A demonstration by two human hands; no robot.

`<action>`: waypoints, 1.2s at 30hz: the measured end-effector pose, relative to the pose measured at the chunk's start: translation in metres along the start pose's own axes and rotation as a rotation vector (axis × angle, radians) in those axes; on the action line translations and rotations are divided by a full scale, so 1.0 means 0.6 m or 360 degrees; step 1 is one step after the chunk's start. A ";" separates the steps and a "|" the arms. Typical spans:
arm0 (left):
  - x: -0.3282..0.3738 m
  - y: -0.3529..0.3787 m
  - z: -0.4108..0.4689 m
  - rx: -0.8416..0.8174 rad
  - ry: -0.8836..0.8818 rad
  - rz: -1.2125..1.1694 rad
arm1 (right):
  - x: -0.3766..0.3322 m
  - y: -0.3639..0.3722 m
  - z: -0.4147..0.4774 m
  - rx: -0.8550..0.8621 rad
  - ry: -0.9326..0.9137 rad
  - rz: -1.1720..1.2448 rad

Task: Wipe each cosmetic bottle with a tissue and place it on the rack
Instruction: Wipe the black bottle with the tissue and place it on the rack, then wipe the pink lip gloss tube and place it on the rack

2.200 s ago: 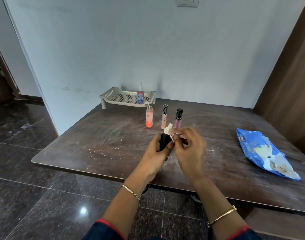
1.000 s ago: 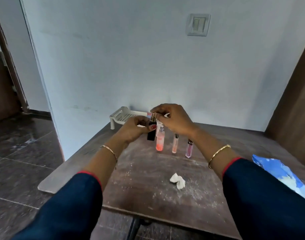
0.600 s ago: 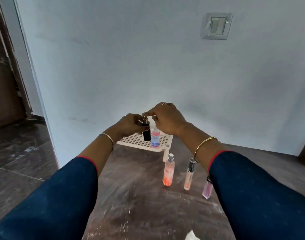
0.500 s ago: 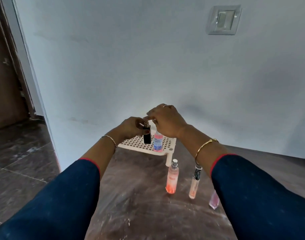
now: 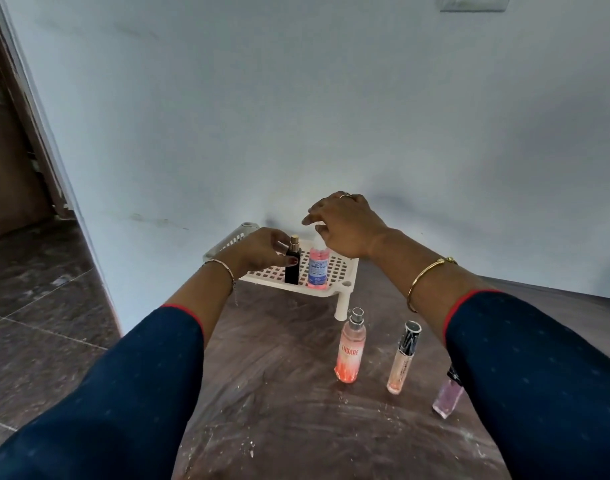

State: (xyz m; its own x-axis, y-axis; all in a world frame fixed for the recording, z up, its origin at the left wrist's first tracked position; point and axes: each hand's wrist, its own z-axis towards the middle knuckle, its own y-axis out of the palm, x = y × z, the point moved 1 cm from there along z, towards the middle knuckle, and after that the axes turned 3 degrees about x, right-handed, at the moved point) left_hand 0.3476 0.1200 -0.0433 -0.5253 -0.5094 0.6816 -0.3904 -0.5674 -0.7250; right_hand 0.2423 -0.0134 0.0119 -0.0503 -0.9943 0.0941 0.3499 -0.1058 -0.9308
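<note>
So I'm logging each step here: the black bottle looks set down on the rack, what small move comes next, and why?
Probably let go: the left hand should open and draw back from the black bottle. The bottle stands upright on the rack beside the pink bottle with the blue label, and the right hand is already open above. Three bottles on the table remain.

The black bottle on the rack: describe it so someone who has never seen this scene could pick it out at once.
Against the wall, at the table's far edge, stands a white perforated rack. Two bottles stand upright on it, side by side. The black bottle is the left one, by the left hand's thumb: small, dark, gold-topped, unlike its pink-liquid, blue-labelled neighbour.
</note>
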 end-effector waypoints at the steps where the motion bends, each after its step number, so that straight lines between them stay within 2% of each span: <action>1: 0.001 0.000 -0.004 0.0006 -0.0002 0.0013 | 0.000 -0.003 -0.003 -0.0004 0.0009 0.0002; 5: 0.011 -0.004 -0.026 0.0050 -0.0035 0.0009 | -0.005 -0.022 -0.022 0.0019 0.0021 0.0030; 9: 0.053 -0.011 -0.069 0.0135 0.0048 0.0328 | -0.017 -0.048 -0.063 0.0073 0.0052 0.0122; 12: 0.091 -0.012 -0.112 0.0154 0.0104 0.0379 | -0.031 -0.065 -0.108 0.0114 0.0077 0.0207; 17: 0.147 0.009 -0.192 0.0165 0.0208 0.0183 | -0.054 -0.089 -0.196 0.0289 0.0176 0.0470; 21: 0.181 0.047 -0.243 0.0320 0.0353 0.0072 | -0.048 -0.102 -0.273 0.0439 0.0288 0.0630; 23: 0.200 0.069 -0.267 0.0395 0.0406 -0.0022 | -0.033 -0.103 -0.312 0.0546 0.0407 0.0737; 27: 0.240 0.128 -0.307 0.0417 0.0426 -0.0279 | 0.010 -0.095 -0.391 0.0734 0.0827 0.1110; 31: 0.265 0.188 -0.320 0.0318 0.0434 -0.0326 | 0.046 -0.071 -0.444 0.0569 0.1125 0.1396; 36: 0.261 0.231 -0.309 0.0301 0.0380 -0.0191 | 0.066 -0.024 -0.469 0.0463 0.1193 0.1406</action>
State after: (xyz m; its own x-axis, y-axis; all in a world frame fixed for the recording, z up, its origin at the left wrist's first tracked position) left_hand 0.0710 0.0817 -0.0553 -0.6553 -0.2779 0.7024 -0.3248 -0.7358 -0.5942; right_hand -0.0283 -0.0476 -0.0702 -0.1852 -0.4790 -0.8580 0.7319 0.5154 -0.4458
